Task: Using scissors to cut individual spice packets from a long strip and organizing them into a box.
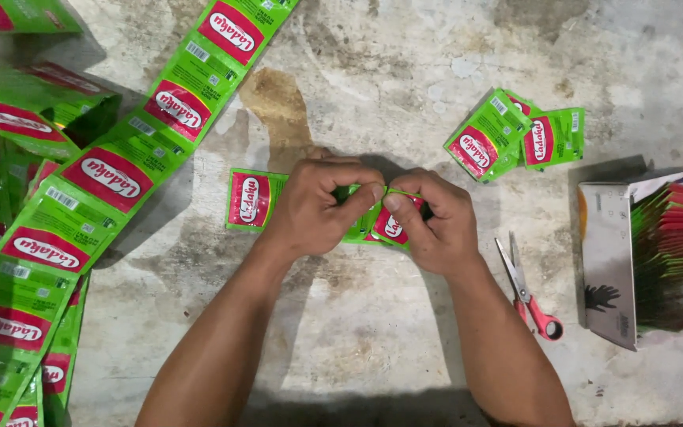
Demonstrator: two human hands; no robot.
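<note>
While both my hands, left hand (pixel 314 209) and right hand (pixel 428 221), pinch the sachet bundle (pixel 369 221), one tied bundle (pixel 511 138) lies at two o'clock; long sachet strips (pixel 112 174) at nine o'clock remain uncut.

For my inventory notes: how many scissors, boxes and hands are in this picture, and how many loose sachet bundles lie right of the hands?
Scissors: 1
Box: 1
Hands, left hand and right hand: 2
Sachet bundle: 1
Total: 5

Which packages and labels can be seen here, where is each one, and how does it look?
Short sachet strip: centre, under both hands; green, red oval labels.
Long sachet strip: diagonal at left; green, red.
Sachet bundle: upper right; green, red.
Carton: right, open, grey, sachets packed inside.
</note>
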